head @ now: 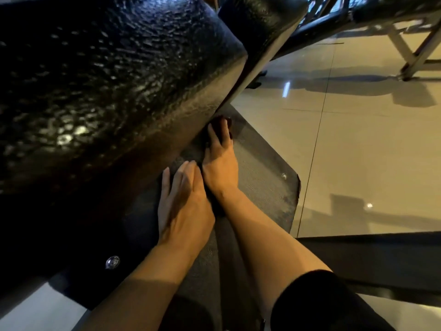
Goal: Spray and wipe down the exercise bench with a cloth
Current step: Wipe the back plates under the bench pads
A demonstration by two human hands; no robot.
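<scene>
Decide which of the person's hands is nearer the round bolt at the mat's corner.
Right. The right hand lies on the dark mat, left of the bolt. The left hand rests beside it, farther from that bolt.

Under us a dark floor mat (265, 187) with a small shiny stud (284, 176) near its corner, glossy beige floor tiles (358, 151) reflecting lights, before us the pale metal legs of another frame (415, 53) at upper right, well apart from the mat

Dim, warm light, glare on the glossy floor (358, 144), wide-angle warped edges.
</scene>
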